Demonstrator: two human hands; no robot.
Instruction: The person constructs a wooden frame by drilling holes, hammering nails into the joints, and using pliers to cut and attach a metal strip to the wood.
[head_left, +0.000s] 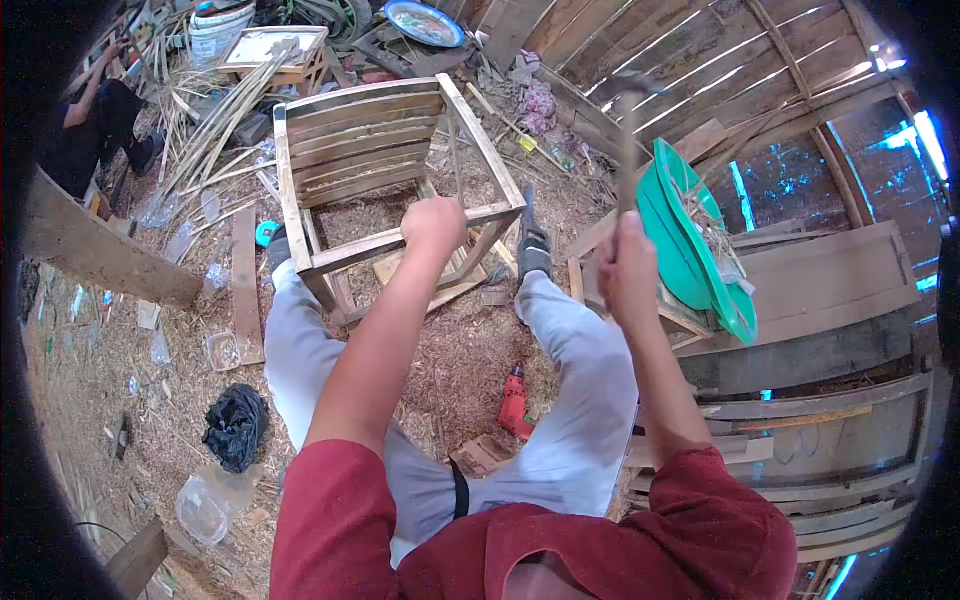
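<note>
An unfinished wooden chair frame (370, 240) with a slatted part stands on the ground between my feet. My left hand (435, 228) is closed on its near rail, right of the rail's middle. Whether the fingers also pinch something small there, I cannot see. My right hand (630, 265) grips the handle of a hammer (628, 150) raised upright to the right of the frame. The hammer's head is blurred at the top, apart from the wood.
A red power drill (514, 402) lies on the shavings between my legs. To the right a green plastic basin-like piece (685, 240) leans with scraps in it. A black plastic bag (236, 428) and a wooden post (110, 245) are left. Another person (105, 120) sits far left.
</note>
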